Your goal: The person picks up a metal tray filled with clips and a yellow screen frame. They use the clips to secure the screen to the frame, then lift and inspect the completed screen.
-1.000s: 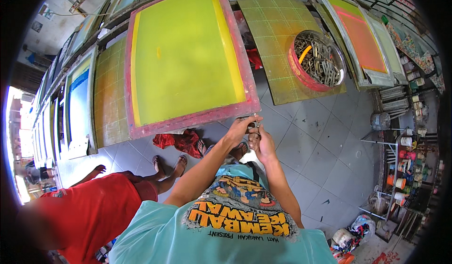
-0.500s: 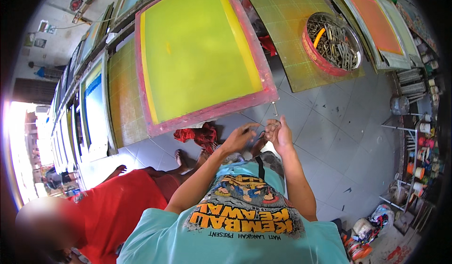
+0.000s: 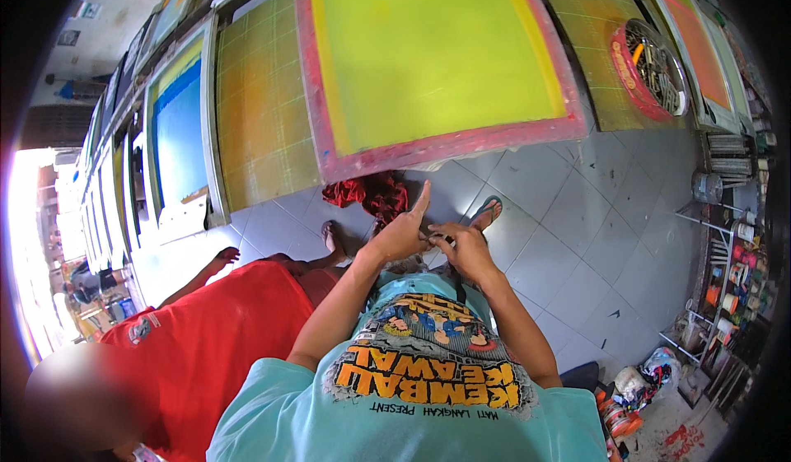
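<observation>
Both hands meet low in front of my body, beyond the hem of the teal shirt. My left hand (image 3: 397, 237) points one finger or several fingers away from me, while its other fingers bend in toward the right hand. My right hand (image 3: 466, 252) is closed in a pinch right against the left fingers. Something small and dark shows at the fingertips, too small to name. Ahead of the hands, apart from them, lies a large yellow printing screen (image 3: 437, 58) in a pink-stained frame. Dark red cloth (image 3: 372, 197) hangs or lies beneath its near edge.
A person in a red shirt (image 3: 222, 322) is close at my left. A round red tin of metal pieces (image 3: 638, 83) stands on the board (image 3: 589, 30) at right. A blue screen (image 3: 178, 137) is at left. Crowded shelves (image 3: 725, 297) line the right side.
My hands have come together, and the right fingers have closed. A small bolt-like metal piece above the right fingertips no longer shows there. The view has shifted, so the screen appears farther up and right.
</observation>
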Action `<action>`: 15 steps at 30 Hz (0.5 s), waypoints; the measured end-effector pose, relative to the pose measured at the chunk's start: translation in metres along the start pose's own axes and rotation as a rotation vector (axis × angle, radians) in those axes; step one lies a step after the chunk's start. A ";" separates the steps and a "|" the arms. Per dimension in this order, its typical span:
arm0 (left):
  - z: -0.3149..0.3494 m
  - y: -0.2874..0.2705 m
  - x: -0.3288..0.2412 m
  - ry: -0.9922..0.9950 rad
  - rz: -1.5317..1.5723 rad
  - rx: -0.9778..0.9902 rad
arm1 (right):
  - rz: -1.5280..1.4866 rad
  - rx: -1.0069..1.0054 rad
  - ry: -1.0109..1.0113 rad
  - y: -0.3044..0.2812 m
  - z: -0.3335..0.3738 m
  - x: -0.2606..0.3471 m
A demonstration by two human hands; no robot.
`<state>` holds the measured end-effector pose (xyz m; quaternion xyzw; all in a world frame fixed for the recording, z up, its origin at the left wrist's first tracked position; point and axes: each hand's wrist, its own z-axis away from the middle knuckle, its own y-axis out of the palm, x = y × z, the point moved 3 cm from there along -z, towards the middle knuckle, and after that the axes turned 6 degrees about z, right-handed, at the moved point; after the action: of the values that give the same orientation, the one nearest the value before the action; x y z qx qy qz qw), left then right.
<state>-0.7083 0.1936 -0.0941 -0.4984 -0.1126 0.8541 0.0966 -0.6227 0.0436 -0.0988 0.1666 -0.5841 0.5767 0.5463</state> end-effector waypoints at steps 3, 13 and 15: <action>0.025 -0.025 0.006 -0.053 0.213 0.056 | -0.141 0.007 0.075 0.019 0.000 0.013; 0.043 -0.041 -0.002 -0.164 0.479 -0.266 | -0.471 -0.339 0.248 0.041 0.004 0.046; 0.038 -0.030 0.007 -0.061 0.689 -0.356 | -0.708 -0.303 0.371 0.047 0.008 0.045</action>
<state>-0.7431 0.2205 -0.0729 -0.4902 -0.0879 0.8181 -0.2876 -0.6809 0.0699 -0.0823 0.1683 -0.4608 0.2814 0.8247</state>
